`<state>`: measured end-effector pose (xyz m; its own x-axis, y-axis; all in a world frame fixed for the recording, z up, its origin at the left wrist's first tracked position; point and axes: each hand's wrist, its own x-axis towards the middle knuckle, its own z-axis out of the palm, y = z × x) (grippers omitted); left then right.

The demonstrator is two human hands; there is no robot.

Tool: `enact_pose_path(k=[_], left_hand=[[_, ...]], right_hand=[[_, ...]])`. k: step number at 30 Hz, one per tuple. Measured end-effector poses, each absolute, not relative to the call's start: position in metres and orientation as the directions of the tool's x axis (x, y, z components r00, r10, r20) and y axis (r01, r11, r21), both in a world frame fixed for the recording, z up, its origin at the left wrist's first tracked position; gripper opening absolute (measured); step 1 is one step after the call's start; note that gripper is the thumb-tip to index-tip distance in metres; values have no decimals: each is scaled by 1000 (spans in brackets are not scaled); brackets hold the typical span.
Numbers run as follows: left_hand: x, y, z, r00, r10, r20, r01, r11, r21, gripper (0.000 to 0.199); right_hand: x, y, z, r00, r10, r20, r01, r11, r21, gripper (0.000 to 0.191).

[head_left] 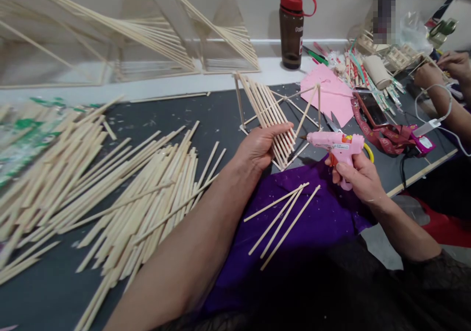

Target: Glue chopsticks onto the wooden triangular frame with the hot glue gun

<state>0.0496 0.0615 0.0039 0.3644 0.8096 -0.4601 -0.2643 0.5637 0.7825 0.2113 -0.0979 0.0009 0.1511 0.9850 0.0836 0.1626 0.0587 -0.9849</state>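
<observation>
A frame of wooden sticks (265, 100), with a fanned row of parallel sticks along one side, stands on the dark table. My left hand (259, 147) is closed round the lower part of that row, thumb lying across the sticks. In my right hand (356, 174) is a pink glue gun (335, 143), fingers wrapped round its handle near the orange trigger. Its nozzle points left and is close to the frame's sticks; whether it touches them I cannot tell. Several loose sticks (285, 223) lie on the purple cloth (235, 272) below my hands.
Large piles of wooden sticks (147, 208) cover the table's left side. Finished-looking stick structures (224, 41) and a dark bottle with a red lid (291, 31) stand along the wall. Scissors (334, 121), pink paper (327, 93) and a phone (370, 107) lie right. Another person's hands (441, 70) are far right.
</observation>
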Motion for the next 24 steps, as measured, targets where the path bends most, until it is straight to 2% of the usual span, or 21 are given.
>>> enact_pose_path(k=[16,24], left_hand=[[49,62,8,384,779,-496,-257,606,753,4],[48,64,5,375,780,-502,-245,605,757,5]], right_hand=[[205,-90,-1,180,982,52,59,42,-997,32],[204,-89,-3,168,983,79,93,64,-994,27]])
